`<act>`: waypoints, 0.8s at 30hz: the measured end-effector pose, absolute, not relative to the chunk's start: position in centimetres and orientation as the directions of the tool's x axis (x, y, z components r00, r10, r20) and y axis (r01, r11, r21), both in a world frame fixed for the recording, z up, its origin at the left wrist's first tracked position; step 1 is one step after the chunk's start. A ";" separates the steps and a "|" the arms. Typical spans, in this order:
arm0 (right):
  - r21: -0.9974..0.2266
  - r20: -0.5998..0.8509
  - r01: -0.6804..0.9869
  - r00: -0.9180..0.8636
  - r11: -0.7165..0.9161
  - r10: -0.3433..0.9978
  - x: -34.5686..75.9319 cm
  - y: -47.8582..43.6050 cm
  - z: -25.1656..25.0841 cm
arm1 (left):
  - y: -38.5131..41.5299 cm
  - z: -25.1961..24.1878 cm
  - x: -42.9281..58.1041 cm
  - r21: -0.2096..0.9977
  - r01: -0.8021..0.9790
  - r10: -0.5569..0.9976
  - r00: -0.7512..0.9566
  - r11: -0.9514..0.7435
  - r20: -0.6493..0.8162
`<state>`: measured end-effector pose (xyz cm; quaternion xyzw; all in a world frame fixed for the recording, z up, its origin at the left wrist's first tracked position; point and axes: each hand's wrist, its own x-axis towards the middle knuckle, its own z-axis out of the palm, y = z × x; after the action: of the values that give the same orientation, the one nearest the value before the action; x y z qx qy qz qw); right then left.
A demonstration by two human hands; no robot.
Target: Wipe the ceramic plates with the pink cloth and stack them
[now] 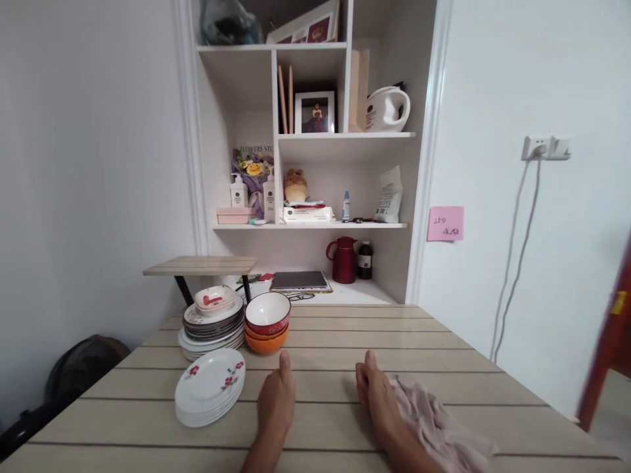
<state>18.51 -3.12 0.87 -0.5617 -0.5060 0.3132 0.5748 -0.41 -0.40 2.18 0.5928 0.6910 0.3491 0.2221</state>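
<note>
My left hand [277, 399] is over the table just right of the plates, its thumb pointing up. Its fingers look curled in and are mostly hidden behind the back of the hand; nothing shows in it. My right hand [377, 391] is closed in a loose fist with its thumb raised. A crumpled pinkish-beige cloth [431, 420] lies against its right side, and the fingers do not appear to grip it. Nearest to my left hand is a stack of white plates with red flowers [210, 381]. Behind it stand stacked bowls [267, 314], red-and-white above orange.
More stacked plates [211, 328] carry a small pink-rimmed dish [215, 299] at the back left, beside a small raised wooden stand [200, 265]. On the ledge behind the slatted table [340, 328] are a laptop [299, 280], red jug [344, 259] and dark bottle [365, 261].
</note>
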 end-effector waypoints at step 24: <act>-0.975 0.221 0.093 0.255 0.204 0.941 18.6 -2.5 0.2 | -0.5 2.4 -0.6 0.793 0.606 0.983 -0.176 0.064 0.056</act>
<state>18.62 -2.46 0.16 -0.5214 -0.4960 0.3555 0.5965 -0.57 -0.52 2.43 0.5846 0.6793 0.3557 0.2652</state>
